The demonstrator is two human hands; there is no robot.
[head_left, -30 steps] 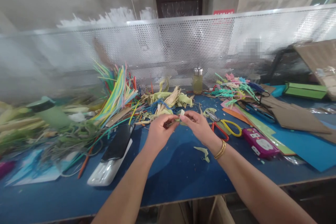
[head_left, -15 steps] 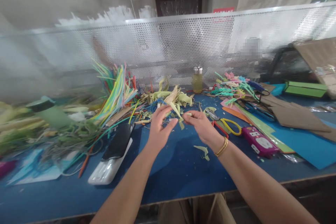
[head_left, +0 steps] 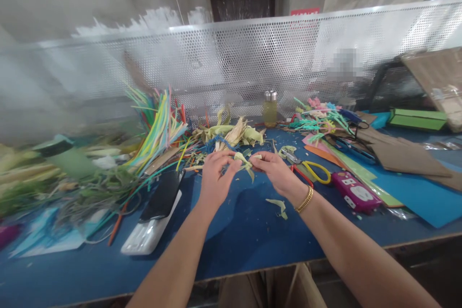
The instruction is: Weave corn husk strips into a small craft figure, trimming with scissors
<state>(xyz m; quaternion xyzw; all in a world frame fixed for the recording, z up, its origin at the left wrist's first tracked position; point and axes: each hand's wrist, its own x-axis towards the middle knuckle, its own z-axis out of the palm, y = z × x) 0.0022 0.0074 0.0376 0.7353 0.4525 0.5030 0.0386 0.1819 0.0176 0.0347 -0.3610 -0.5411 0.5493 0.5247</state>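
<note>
Between my hands, above the blue table (head_left: 252, 240), is a pale green strip of corn husk (head_left: 246, 160). My left hand (head_left: 218, 175) has closed its thumb and fingers on the strip's left end. My right hand (head_left: 270, 167), below a gold bracelet, pinches the other end, where a small pale piece shows at the fingertips. Just behind my hands lies a heap of dry and green husks (head_left: 234, 134) with blue strands. A loose scrap of husk (head_left: 278, 207) rests on the table before my right wrist.
Scissors (head_left: 314, 172) with yellow and red handles lie right of my right hand, near a purple case (head_left: 355, 191). On the left are a phone (head_left: 163, 195), a white power bank (head_left: 147, 240) and colourful pipe cleaners (head_left: 159, 127). A glass jar (head_left: 270, 108) stands behind, before a perforated metal screen (head_left: 245, 57).
The husk strip, upright and stretched before, is now bent over between my hands. My left fingers have come down and closed on it. My right hand keeps its pinch.
</note>
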